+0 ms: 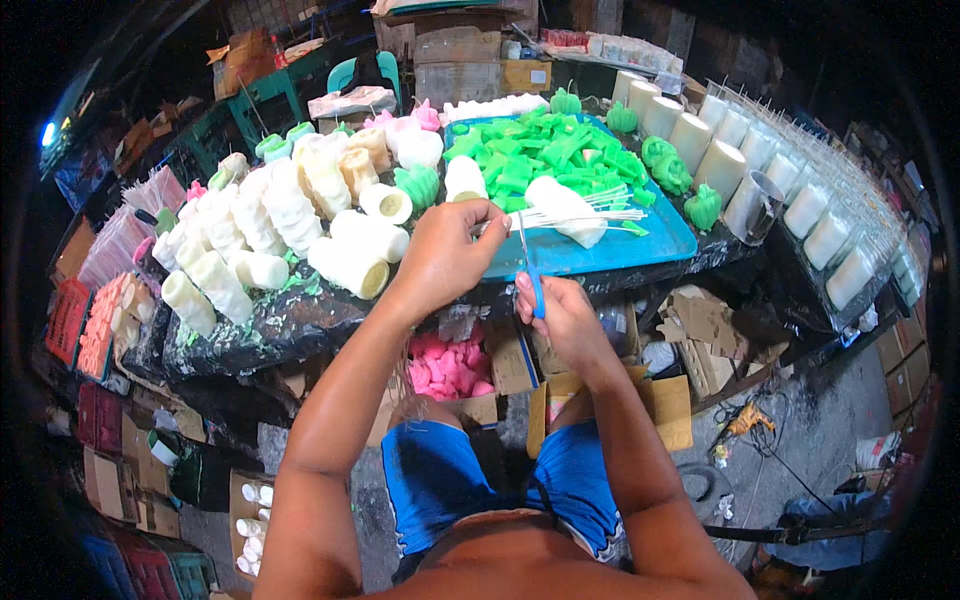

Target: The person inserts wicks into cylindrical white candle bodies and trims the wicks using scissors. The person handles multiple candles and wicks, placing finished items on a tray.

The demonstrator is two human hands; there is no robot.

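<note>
My left hand (443,255) grips a bundle of thin white wicks (585,214) whose ends fan out to the right over a blue tray (610,250). Just below it, my right hand (562,318) holds blue-handled scissors (530,262), with the blades pointing up toward the wicks near my left fingers. A white wax cylinder (562,205) lies on the tray under the wicks. Green wax pieces (545,150) are heaped at the back of the tray.
White and cream wax cylinders (270,235) are piled on the dark worktable (290,320) at left. Round white candles (720,165) and glass-held candles (830,235) line the right. Pink wax pieces (450,365) fill a box below, among cardboard boxes (660,405). A drill (745,420) lies on the floor.
</note>
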